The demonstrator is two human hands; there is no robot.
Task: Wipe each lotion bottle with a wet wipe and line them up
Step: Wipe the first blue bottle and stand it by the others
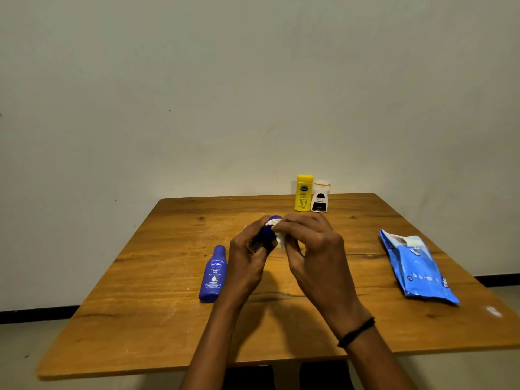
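My left hand (246, 257) grips a dark blue lotion bottle (267, 232) above the middle of the wooden table (157, 319). My right hand (312, 249) pinches a white wet wipe (279, 238) against the bottle's top end. Much of that bottle is hidden by my fingers. A second blue lotion bottle (213, 274) lies flat on the table to the left of my hands. At the far edge a yellow bottle (303, 193) and a white bottle with a dark label (320, 196) stand upright, side by side and touching.
A blue wet-wipe pack (417, 267) lies on the right side of the table. The table's far edge meets a plain wall (253, 94). A black band sits on my right wrist.
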